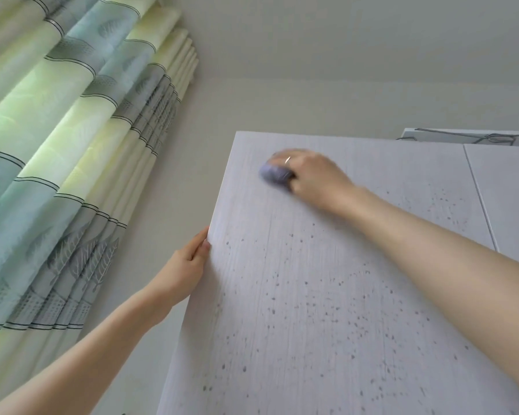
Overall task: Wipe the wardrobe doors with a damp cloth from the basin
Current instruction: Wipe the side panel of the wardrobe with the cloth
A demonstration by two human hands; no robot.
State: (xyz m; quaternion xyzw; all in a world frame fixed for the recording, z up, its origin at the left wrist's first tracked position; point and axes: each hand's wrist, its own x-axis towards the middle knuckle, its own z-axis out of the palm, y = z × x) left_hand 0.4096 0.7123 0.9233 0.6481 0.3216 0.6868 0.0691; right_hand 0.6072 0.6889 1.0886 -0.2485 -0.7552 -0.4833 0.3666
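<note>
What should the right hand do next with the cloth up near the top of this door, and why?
Probably sweep the cloth down the door. The right hand presses it near the top left corner, and most of the speckled panel lies below. The left hand holds the door's left edge, so it looks steadied for a longer stroke.

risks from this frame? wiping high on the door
1. The right hand grips the cloth near the door's top corner on a stretched arm; the grip could slip or the corner go unwiped.
2. The left hand holds only the door's edge; hard wiping could swing the door.
3. The hanger on top could be knocked down.
</note>
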